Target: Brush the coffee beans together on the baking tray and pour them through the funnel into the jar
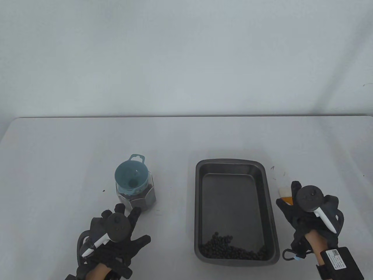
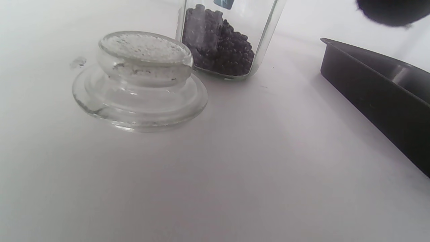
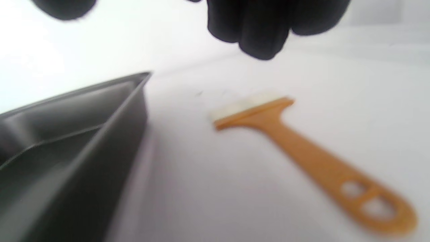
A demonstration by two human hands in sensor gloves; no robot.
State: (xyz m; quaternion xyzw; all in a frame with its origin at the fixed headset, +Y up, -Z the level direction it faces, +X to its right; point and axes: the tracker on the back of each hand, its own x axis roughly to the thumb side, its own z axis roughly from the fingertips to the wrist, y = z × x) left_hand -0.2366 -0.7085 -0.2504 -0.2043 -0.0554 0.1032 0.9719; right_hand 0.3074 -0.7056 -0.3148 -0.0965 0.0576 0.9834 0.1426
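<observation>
From above, one dark baking tray (image 1: pixel 236 210) sits mid-table with its coffee beans (image 1: pixel 233 249) heaped along the near wall, so the gathering looks done and pouring remains. Left of the tray stands one jar (image 1: pixel 137 195), partly filled, one teal funnel (image 1: pixel 129 178) seated in its mouth. The left hand (image 1: pixel 116 239) lies spread, empty, near the jar; the right hand (image 1: pixel 313 213) hovers right of the tray, fingers loose. The left wrist view adds one glass lid (image 2: pixel 139 80) lying beside the jar. The right wrist view shows one orange brush (image 3: pixel 302 148) lying ungripped beside the tray.
</observation>
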